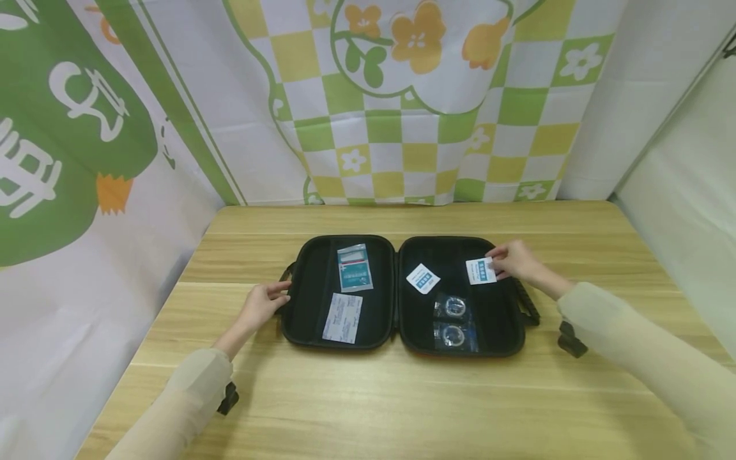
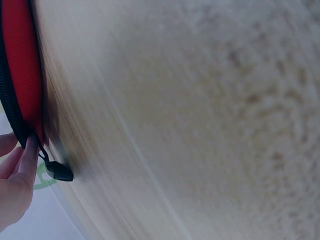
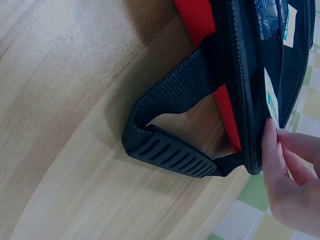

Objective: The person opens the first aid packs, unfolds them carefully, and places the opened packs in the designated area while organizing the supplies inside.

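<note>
A black-lined zip case point(image 1: 374, 319) with a red outside lies unfolded flat on the table. At its left edge, my left hand point(image 1: 262, 305) pinches the rim by a dangling zipper pull point(image 2: 59, 171). My right hand point(image 1: 513, 260) holds a small white and blue square packet point(image 1: 480, 271) by its right edge, over the case's right half. A similar packet point(image 1: 423, 279) lies tilted near the hinge, above two clear packets point(image 1: 455, 337) with ring-shaped contents. In the left half are a teal and clear packet point(image 1: 355, 268) and a white printed packet point(image 1: 343, 318).
A black carry handle point(image 3: 175, 152) sticks out from the case's right side over the wooden table point(image 1: 368, 409). Behind the table hangs a checked, flowered cloth point(image 1: 402, 153). Pale cloth walls point(image 1: 684, 166) stand at both sides.
</note>
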The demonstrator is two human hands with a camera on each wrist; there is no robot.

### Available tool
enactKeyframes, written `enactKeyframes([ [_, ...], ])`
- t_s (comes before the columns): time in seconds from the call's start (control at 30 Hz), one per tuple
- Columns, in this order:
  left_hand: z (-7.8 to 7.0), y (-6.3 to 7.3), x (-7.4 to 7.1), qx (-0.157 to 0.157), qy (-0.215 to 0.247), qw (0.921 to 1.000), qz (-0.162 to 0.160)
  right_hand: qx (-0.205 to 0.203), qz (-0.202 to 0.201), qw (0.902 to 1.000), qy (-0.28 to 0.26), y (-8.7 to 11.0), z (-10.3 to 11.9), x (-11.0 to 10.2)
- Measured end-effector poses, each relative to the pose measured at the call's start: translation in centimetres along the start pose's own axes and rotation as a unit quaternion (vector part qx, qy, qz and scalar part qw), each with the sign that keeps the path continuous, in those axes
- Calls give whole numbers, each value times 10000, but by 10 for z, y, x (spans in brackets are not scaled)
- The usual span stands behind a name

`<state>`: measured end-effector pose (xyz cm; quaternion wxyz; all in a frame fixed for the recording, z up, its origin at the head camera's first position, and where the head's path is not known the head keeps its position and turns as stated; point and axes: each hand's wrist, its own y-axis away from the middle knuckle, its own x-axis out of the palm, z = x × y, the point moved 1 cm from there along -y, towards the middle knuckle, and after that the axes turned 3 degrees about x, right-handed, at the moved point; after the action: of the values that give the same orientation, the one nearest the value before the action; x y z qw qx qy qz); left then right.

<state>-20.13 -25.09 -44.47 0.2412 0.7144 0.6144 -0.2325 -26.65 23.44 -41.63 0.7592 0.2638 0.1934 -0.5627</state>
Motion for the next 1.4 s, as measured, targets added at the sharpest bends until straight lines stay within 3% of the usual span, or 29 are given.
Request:
enactKeyframes([
  [0.57,-1,1,-1,129,61,9999,-15,331,580,9972,-342,-5,4,15],
  [0.7,-3,3,-2,312,113,9994,-101,386,676,9960,-441,-8,4,20],
  [1.03,0,-2,1,-33,-8,10000,-52,660,816,9912,-805,-11,1,25],
  [1.17,-1,-2,1,-11,-25,10000,-85,725,769,9889,-1042,-20,-14,26],
  [1.27,0,-2,1,-1,-6,10000,-87,469,845,9829,-1568,-37,-40,27],
  [1.4,1,-2,1,-6,30,10000,-65,536,856,9812,-1644,-40,-40,30],
])
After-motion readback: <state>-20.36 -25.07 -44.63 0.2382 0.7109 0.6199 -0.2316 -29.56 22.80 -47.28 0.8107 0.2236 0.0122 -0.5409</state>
